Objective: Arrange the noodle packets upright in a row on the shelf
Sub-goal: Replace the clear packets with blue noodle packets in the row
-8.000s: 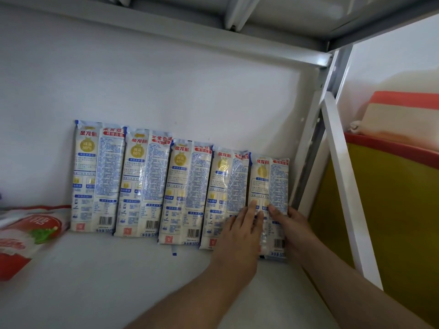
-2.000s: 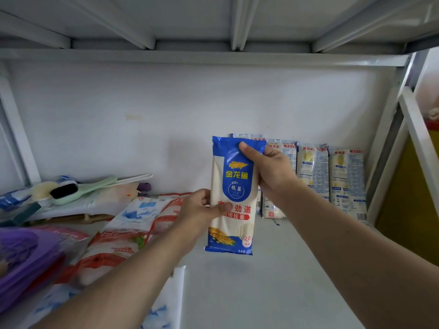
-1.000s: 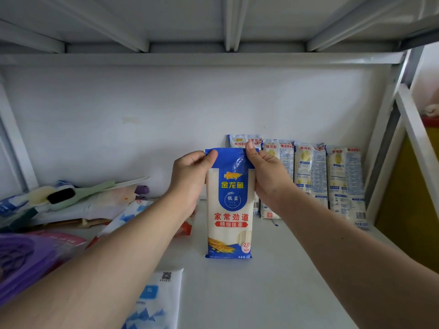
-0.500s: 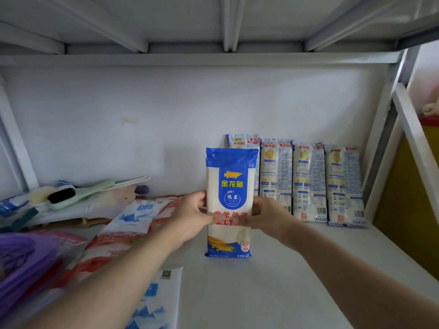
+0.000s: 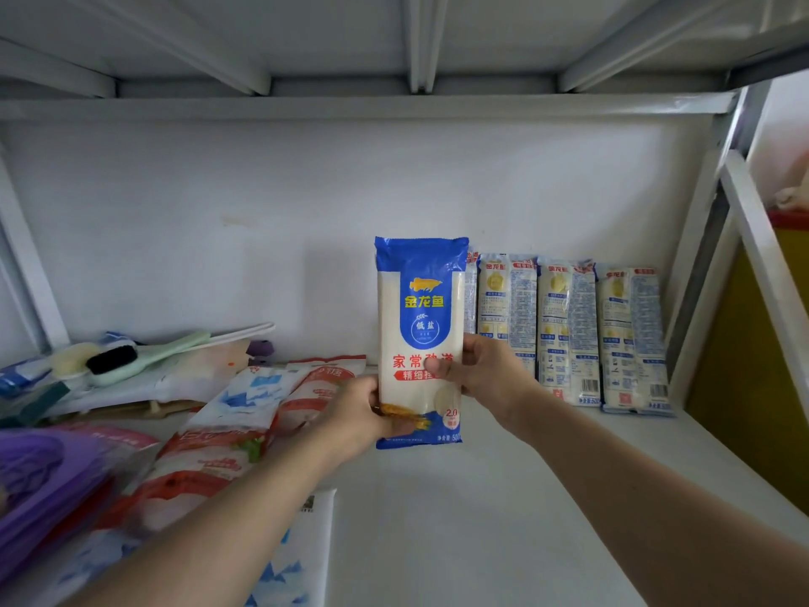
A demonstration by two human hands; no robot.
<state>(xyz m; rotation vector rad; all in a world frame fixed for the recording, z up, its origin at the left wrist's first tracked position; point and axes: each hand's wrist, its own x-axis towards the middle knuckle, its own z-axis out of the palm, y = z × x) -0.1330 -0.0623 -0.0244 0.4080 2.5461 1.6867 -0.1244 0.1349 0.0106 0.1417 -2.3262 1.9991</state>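
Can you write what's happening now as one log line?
left hand: holds noodle packet | right hand: holds it too | packet: upright | row: standing against wall

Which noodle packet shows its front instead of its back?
The blue-topped packet gripped by both hands. The packets against the wall show their printed backs.

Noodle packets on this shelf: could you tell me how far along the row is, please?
Done: three packets stand upright against the back wall at the right, with a fourth partly hidden behind the one in hand. In hand: the blue-topped packet is held upright, front outward, by the left hand low down and the right hand at mid-height. Left: setting it into the row's left end.
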